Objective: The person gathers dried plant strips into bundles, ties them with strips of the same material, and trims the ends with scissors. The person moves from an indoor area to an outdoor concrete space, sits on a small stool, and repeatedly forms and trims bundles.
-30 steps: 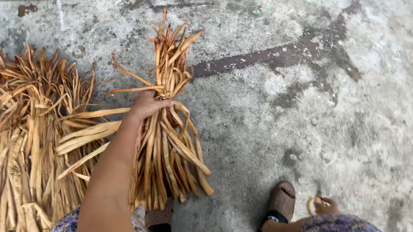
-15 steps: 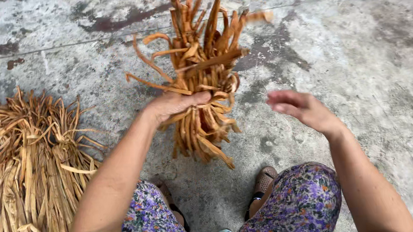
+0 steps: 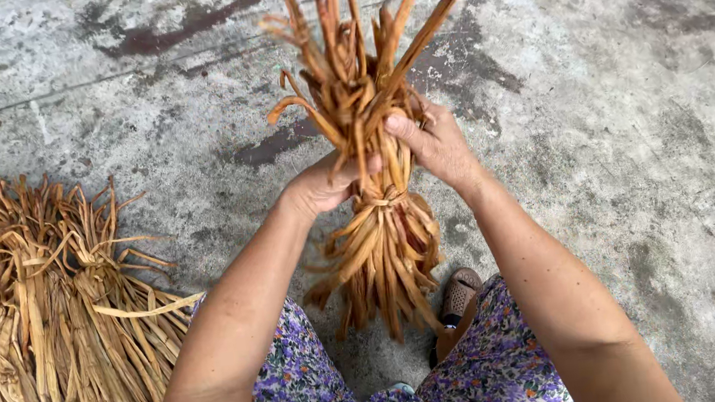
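Observation:
A tied bundle of dried brown leaf strips [image 3: 383,250] hangs upright in front of me, its loose ends fanning out above and below a knot at its waist. My left hand [image 3: 322,185] grips the bundle just above the knot from the left. My right hand [image 3: 432,144] closes on the same spot from the right, fingers wrapped into the strips. Both forearms reach up from my lap.
A big heap of the same dried strips [image 3: 48,314] lies on the concrete floor [image 3: 626,117] at the left. My flowered trousers [image 3: 305,387] and a brown sandal [image 3: 457,300] show below the bundle. The floor is stained and cracked.
The bundle has been lifted off the floor and brought in front of me. My right hand, open beside it half a second ago, now grips it together with my left.

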